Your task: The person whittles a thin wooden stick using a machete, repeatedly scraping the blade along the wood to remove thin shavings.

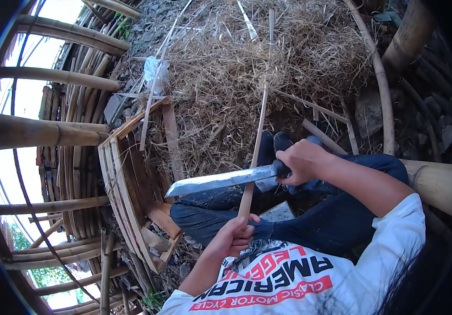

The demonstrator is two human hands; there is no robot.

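My right hand point(302, 161) is closed around the dark handle of a machete point(221, 180), whose broad metal blade points left across my lap. The blade crosses over a long, thin bamboo strip point(262, 123). Close to my body, my left hand point(234, 236) grips the near end of that strip. From there the strip runs away from me, between my feet and onto a heap of curly bamboo shavings point(221, 84). My crossed legs point(315, 218) in dark trousers lie beneath both hands.
A slatted wooden crate point(123, 194) stands at my left, with wood pieces inside. Behind it are stacked bamboo poles point(81, 157) and a bamboo frame point(52, 76). A clear plastic bag point(156, 73) lies by the shavings. A thick bamboo pole point(436, 184) is at my right.
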